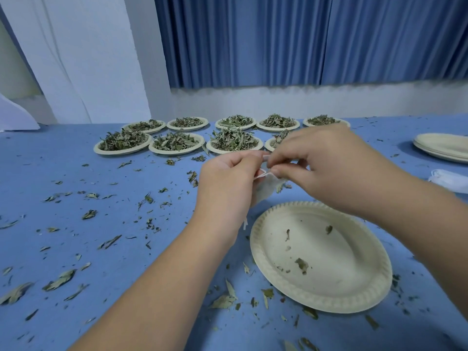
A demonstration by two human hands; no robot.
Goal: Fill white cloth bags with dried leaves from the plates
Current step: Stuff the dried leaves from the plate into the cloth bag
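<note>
A small white cloth bag hangs between my two hands above the table. My left hand grips the bag's side and pinches its white drawstring. My right hand pinches the same string at the bag's mouth, fingers curled. Below the hands lies a nearly bare paper plate with a few leaf crumbs. Several paper plates heaped with dried leaves stand in two rows at the back of the table; my right hand hides part of one.
Loose dried leaves are scattered over the blue tablecloth. A stack of bare paper plates sits at the right edge, with a white cloth item just below it. Blue curtains hang behind.
</note>
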